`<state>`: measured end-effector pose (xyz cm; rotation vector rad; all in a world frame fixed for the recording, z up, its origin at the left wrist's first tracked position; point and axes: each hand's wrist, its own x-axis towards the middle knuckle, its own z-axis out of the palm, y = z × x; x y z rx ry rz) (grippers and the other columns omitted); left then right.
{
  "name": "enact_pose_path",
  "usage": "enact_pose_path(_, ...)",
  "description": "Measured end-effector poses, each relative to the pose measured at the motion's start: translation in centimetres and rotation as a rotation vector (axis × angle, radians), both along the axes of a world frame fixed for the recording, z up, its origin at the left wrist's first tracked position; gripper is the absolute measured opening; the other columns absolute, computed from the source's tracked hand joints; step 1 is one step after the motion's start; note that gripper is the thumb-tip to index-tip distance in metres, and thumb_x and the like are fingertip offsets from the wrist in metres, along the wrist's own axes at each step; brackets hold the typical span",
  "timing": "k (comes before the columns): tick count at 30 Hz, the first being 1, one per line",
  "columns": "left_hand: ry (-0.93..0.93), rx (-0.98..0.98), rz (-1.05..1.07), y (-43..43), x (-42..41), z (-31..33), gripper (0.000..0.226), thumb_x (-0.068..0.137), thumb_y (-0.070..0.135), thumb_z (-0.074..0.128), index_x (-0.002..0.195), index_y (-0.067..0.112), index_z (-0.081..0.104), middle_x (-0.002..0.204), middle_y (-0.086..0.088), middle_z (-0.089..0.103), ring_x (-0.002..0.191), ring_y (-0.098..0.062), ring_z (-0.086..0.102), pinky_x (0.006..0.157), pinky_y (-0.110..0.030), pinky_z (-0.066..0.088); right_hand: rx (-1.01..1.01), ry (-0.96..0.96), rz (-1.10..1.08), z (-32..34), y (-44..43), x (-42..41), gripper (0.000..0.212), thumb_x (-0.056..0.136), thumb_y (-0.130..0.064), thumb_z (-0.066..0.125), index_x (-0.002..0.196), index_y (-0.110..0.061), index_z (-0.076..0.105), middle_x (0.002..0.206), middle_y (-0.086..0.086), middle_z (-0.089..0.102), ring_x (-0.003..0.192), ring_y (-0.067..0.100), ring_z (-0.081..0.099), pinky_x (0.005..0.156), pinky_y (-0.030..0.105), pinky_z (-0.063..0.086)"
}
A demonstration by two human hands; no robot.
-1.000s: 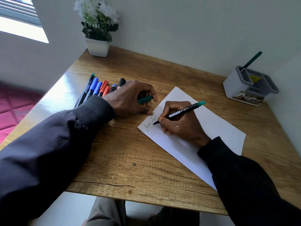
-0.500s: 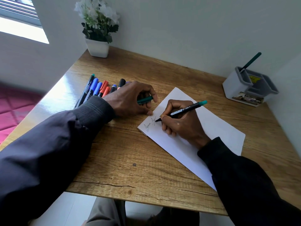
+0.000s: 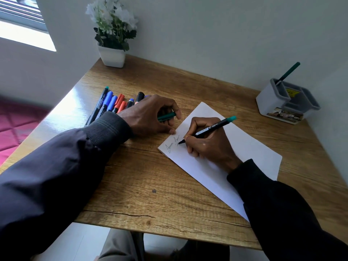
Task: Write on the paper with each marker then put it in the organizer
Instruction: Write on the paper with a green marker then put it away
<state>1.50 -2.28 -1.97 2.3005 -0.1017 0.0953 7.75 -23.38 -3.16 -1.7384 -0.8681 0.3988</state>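
Right hand pinches black green-tipped marker, nib now lower on white paper sheet, apparently underlining second scribble, writing nearly done; left hand grips green cap; grey plastic organizer well apart

Has drawn the right hand slightly back toward the near left over the white paper sheet. Has dropped the tip of the black marker with the teal end from beside the second dark scribble to just beneath it, leaving a short fresh stroke under that scribble.
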Motion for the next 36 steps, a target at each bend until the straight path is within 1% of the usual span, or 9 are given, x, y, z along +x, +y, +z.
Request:
enact_pose_path(6,0.003,-0.004,0.005,-0.1,-0.1,0.1,0.037,0.078,0.024,0.083,0.109,0.030,0.065,0.102,0.008,0.071,0.095,0.000,0.067,0.077,-0.003,0.051,0.070,0.016,-0.070,-0.4,0.2,0.4,0.022,0.090,0.007,0.066,0.072,-0.003,0.059,0.059,0.020,0.067,0.041,0.028,0.060,0.041,0.026,0.044)
enact_pose_path(14,-0.009,-0.009,0.008,0.0,-0.1,0.1,0.036,0.079,0.024,0.082,0.111,0.028,0.066,0.105,0.011,0.069,0.098,0.002,0.066,0.076,-0.002,0.049,0.168,0.034,-0.052,-0.6,0.1,1.5,0.003,0.087,0.001,0.065,0.086,0.002,0.067,0.071,0.020,0.069,0.051,0.029,0.062,0.046,0.031,0.050)
enact_pose_path(17,-0.041,-0.006,0.017,0.2,0.0,0.2,0.026,0.089,0.017,0.073,0.113,0.027,0.068,0.111,0.012,0.067,0.103,0.000,0.065,0.081,-0.006,0.051,0.207,0.071,-0.057,-0.6,0.0,1.9,0.009,0.088,0.001,0.063,0.092,0.009,0.067,0.075,0.022,0.069,0.056,0.029,0.063,0.049,0.032,0.050)
enact_pose_path(21,-0.056,-0.084,0.010,0.3,-0.1,0.6,0.026,0.095,0.008,0.063,0.118,0.019,0.066,0.110,0.008,0.070,0.101,0.005,0.065,0.077,-0.006,0.050,0.296,0.173,-0.065,-0.4,-0.2,2.3,0.019,0.093,-0.006,0.057,0.096,0.009,0.068,0.081,0.023,0.069,0.063,0.032,0.062,0.054,0.033,0.050)
enact_pose_path(25,-0.046,-0.216,0.009,0.0,-0.1,0.9,0.029,0.093,0.005,0.066,0.120,0.013,0.061,0.106,0.008,0.072,0.099,0.002,0.069,0.076,-0.009,0.053,0.387,0.185,-0.078,0.1,-0.4,2.4,0.017,0.094,-0.006,0.054,0.098,0.005,0.066,0.083,0.024,0.070,0.066,0.032,0.064,0.057,0.035,0.052)
enact_pose_path(28,-0.057,-0.249,0.007,-0.2,-0.1,0.9,0.026,0.090,0.002,0.068,0.114,0.011,0.063,0.105,0.010,0.071,0.098,0.005,0.069,0.077,-0.009,0.053,0.420,0.140,-0.056,0.2,-0.4,2.4,0.012,0.095,-0.004,0.057,0.100,0.004,0.065,0.087,0.024,0.073,0.071,0.035,0.069,0.061,0.036,0.055)
enact_pose_path(30,-0.080,-0.261,0.002,-0.4,-0.1,0.8,0.022,0.089,0.001,0.067,0.111,0.007,0.065,0.102,0.008,0.073,0.096,0.000,0.071,0.079,-0.014,0.055,0.420,0.110,-0.027,0.2,-0.4,2.4,0.012,0.096,-0.004,0.059,0.102,0.004,0.066,0.090,0.024,0.074,0.074,0.036,0.071,0.063,0.037,0.056)
enact_pose_path(32,-0.107,-0.272,0.009,-0.3,-0.1,0.8,0.020,0.090,0.002,0.067,0.109,0.007,0.067,0.101,0.005,0.074,0.094,-0.006,0.072,0.080,-0.020,0.058,0.423,0.118,-0.008,0.3,-0.4,2.4,0.015,0.096,-0.004,0.058,0.104,0.005,0.067,0.092,0.025,0.074,0.074,0.036,0.071,0.063,0.037,0.057)
enact_pose_path(36,-0.140,-0.267,0.036,-0.2,-0.1,0.7,0.016,0.091,0.006,0.068,0.106,0.009,0.070,0.100,0.003,0.075,0.091,-0.010,0.073,0.079,-0.021,0.058,0.428,0.147,-0.006,0.5,-0.6,2.5,0.024,0.098,-0.009,0.050,0.106,0.005,0.068,0.094,0.028,0.073,0.074,0.037,0.071,0.063,0.037,0.057)
